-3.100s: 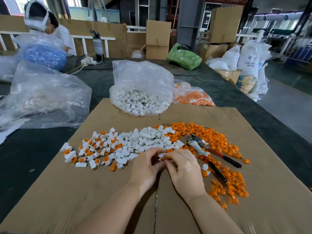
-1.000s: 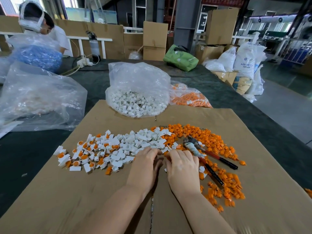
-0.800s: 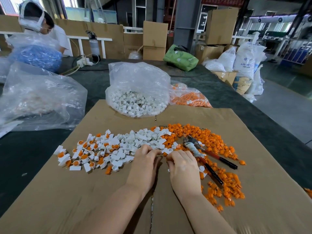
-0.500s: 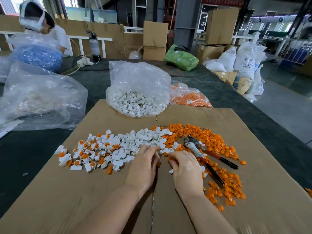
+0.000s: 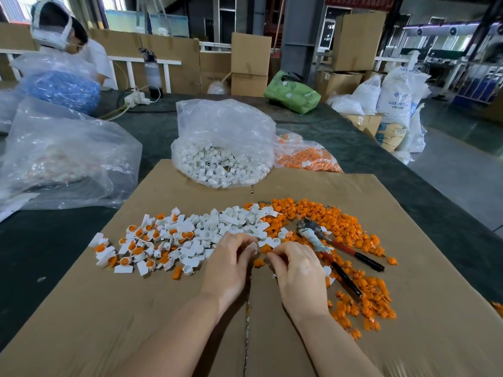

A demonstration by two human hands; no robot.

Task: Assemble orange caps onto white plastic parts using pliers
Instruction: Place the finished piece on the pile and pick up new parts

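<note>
Both hands meet at the near edge of the piles on the cardboard. Left hand pinches a white part; right hand pinches an orange cap just beside it. Pliers lie unused right of the hands, among loose caps. To do it well: line the cap up square with the part's opening, seat it by finger first, then squeeze with pliers.
</note>
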